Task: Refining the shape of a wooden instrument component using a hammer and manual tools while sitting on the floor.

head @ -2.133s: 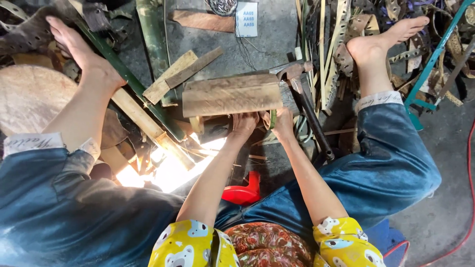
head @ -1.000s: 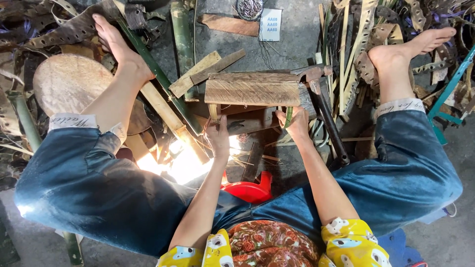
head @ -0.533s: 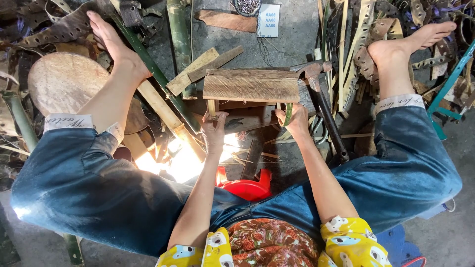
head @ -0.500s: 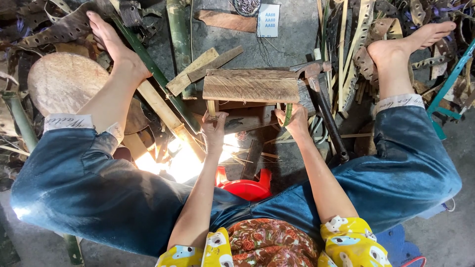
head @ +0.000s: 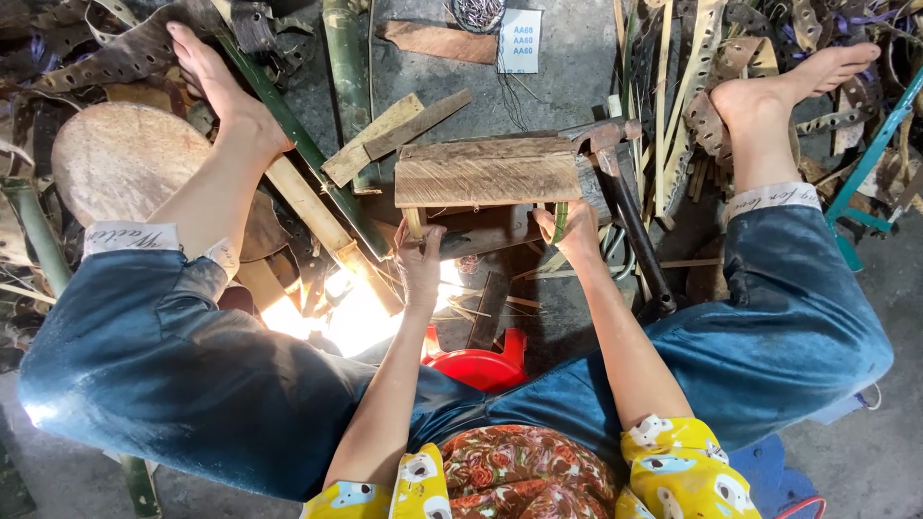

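Note:
A low wooden work block [head: 488,179] stands on the floor between my spread legs. My left hand [head: 420,259] is at its near left corner, fingers pinched on a thin pale bamboo strip by the block's leg. My right hand [head: 572,229] grips a thin green bamboo strip [head: 559,221] at the block's near right edge. A hammer [head: 620,197] leans against the block's right side, head up.
A round wooden stump [head: 125,163] sits at the left under my left leg. Green bamboo poles [head: 346,77], wooden offcuts [head: 389,135] and bamboo slats [head: 663,86] litter the floor. A red plastic stool [head: 478,363] is beneath me. A white card [head: 520,40] lies at the top.
The view shifted slightly. My left hand has slid a little lower and closed on the strip at the block's left leg. My right hand stays on the green strip.

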